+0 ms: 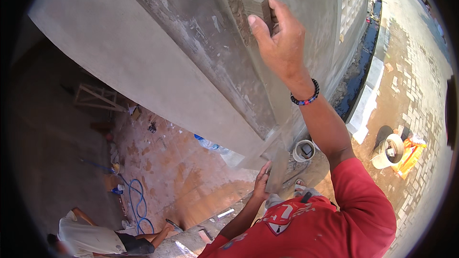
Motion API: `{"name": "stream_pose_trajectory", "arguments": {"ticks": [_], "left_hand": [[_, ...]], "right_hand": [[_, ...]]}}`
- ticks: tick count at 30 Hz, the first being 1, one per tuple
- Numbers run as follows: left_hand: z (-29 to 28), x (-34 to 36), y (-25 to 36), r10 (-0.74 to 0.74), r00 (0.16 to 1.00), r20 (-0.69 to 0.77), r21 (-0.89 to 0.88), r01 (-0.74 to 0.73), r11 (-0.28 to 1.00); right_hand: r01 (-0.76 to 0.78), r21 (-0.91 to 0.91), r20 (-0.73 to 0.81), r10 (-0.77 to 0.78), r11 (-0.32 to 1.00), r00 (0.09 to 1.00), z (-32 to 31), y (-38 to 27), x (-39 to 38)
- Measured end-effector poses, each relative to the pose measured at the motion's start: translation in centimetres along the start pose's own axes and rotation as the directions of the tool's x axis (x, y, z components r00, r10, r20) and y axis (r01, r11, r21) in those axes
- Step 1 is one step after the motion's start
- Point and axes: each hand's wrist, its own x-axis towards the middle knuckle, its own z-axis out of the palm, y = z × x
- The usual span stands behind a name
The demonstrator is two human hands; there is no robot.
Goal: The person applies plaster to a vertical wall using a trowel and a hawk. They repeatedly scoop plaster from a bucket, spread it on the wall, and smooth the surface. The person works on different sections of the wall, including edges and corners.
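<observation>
My right hand (282,38) is closed on a small grey-brown block (254,4), held against a rough rectangular patch (239,21) in the grey plastered wall (306,28) at the top middle. A streaky, darker band (201,52) runs down the wall left of the patch, beside a smooth pale strip (158,81). Lower down, my left hand (261,184) grips a flat grey-brown board (276,172), its far end near the foot of the wall. What lies under the block is hidden.
A white bucket (297,157) stands below; another (380,162) sits beside an orange sack (409,157) on the paved path (411,91). A water-filled drain (358,86) runs along the wall. At lower left are a blue hose (136,196), a wooden frame (98,95) and another person (91,239).
</observation>
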Motion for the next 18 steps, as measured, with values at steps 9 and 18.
{"name": "stream_pose_trajectory", "arguments": {"ticks": [9, 18], "left_hand": [[2.8, 0.5, 1.2, -0.06, 0.998, -0.012, -0.056, 0.059, 0.997], [4.5, 0.9, 1.6, -0.077, 0.994, -0.082, -0.005, 0.077, 0.997]], "right_hand": [[-0.318, -0.212, -0.055, 0.313, 0.924, 0.948, -3.4, 7.5, -13.0], [-0.054, -0.044, -0.006, 0.054, 0.998, 0.999, -1.3, 1.7, -3.1]]}}
